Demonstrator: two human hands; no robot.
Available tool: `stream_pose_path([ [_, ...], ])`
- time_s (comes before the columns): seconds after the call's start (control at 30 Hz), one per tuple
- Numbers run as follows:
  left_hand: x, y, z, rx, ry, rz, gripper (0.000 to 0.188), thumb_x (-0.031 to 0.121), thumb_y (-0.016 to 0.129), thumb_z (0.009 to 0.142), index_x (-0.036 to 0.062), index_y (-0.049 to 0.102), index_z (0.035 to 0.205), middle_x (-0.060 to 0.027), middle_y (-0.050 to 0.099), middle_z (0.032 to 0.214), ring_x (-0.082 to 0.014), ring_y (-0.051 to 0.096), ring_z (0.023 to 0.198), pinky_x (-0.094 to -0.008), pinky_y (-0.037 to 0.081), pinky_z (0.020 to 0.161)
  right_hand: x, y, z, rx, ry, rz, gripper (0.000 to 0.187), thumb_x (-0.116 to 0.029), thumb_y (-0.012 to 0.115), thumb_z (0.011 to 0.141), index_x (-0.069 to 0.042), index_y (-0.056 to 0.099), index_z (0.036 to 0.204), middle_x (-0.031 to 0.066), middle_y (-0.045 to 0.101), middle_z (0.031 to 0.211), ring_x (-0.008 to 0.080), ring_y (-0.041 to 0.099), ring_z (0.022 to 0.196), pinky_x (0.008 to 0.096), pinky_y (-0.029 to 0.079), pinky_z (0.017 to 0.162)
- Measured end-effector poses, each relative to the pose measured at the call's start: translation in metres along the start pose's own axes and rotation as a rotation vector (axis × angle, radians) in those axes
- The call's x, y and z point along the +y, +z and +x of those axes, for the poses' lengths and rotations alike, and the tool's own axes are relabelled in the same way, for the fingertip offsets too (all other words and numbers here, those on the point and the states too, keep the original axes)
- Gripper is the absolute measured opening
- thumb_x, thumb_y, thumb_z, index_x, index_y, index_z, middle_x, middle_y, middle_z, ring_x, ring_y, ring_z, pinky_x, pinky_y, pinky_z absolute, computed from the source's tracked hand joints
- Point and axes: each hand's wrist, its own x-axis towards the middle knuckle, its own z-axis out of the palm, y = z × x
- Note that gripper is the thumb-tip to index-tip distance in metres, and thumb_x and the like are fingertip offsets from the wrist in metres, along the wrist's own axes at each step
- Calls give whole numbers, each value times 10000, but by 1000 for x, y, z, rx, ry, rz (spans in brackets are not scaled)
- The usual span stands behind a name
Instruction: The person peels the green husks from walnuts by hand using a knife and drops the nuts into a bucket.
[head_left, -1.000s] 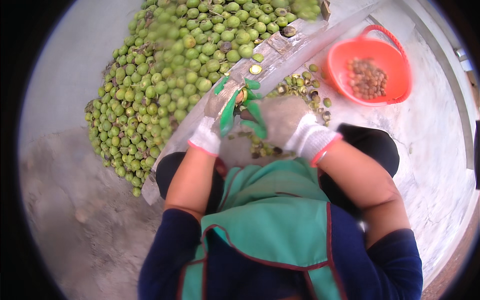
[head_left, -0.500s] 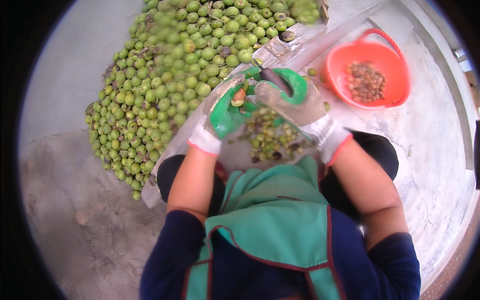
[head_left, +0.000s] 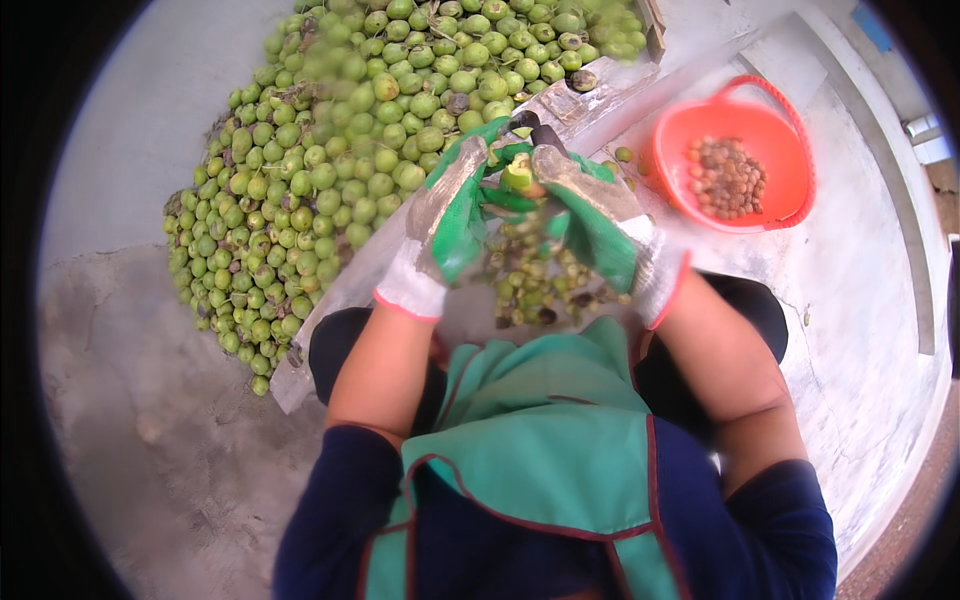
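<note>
Both hands wear white work gloves with green, dirt-stained palms. My left hand [head_left: 452, 205] is closed round a green fruit [head_left: 517, 175], whose skin is partly cut away to pale flesh. A bit of brown shows beside it, between the hands. My right hand [head_left: 600, 215] grips a dark-handled tool [head_left: 545, 137], its thumb side up against the fruit. The tool's working end is hidden by the gloves. Below the hands lies a scatter of cut green husk pieces [head_left: 540, 275], some of them browned.
A big heap of round green fruits [head_left: 310, 185] spreads at the left and far side, bordered by a pale board [head_left: 318, 345]. At the right stands a red-orange basket [head_left: 665, 165] with a raised handle, holding brown nuts [head_left: 728, 180]. Loose fruits lie near the basket.
My hands have come together; the right one has turned, bringing the tool's handle more upright. A green fruit with cut flesh now shows where the left hand showed a brown kernel in pale husk.
</note>
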Motion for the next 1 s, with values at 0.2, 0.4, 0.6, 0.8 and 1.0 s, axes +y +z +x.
stream_pose_path([
  [0.2, -35, -7, 5, 56, -9, -212, 488, 379, 388, 1032, 38, 438, 1377, -124, 571, 1281, -235, 601, 1116, -399, 510, 958, 8, 19, 1, 118, -121, -532, 528, -529, 572, 913, -100, 588, 1221, 107, 690, 882, 200, 663, 645, 355, 538, 587],
  [0.4, -32, 4, 4, 166, -5, -283, 501, 411, 389, 1027, 22, 485, 1328, -132, 597, 1230, -227, 636, 1029, -380, 530, 924, 9, 15, 9, 302, -380, -1265, 512, -553, 520, 902, -191, 560, 1262, 191, 675, 941, 387, 659, 817, 463, 536, 691],
  [0.6, -26, -12, -1, 327, -96, -45, 444, 374, 438, 1019, 8, 545, 1246, -101, 640, 1114, -189, 651, 946, -338, 551, 842, 1, 11, 7, 291, -327, -1516, 428, -502, 522, 911, -224, 580, 1231, 171, 664, 881, 382, 655, 810, 479, 530, 682],
  [0.8, -4, -6, -7, 280, 12, -207, 389, 334, 480, 1008, 5, 581, 1190, -89, 676, 1008, -164, 661, 878, -307, 551, 762, -12, 11, -8, 228, -621, -1363, 331, -436, 513, 930, -241, 601, 1183, 140, 665, 863, 367, 657, 775, 483, 528, 650],
  [1.0, -7, -11, -4, 326, -3, -65, 390, 346, 475, 1008, 9, 615, 1145, -78, 669, 1002, -160, 655, 867, -287, 542, 749, -13, 25, -26, 153, -625, -1427, 287, -403, 539, 922, -214, 613, 1126, 128, 659, 819, 350, 653, 721, 468, 514, 588],
])
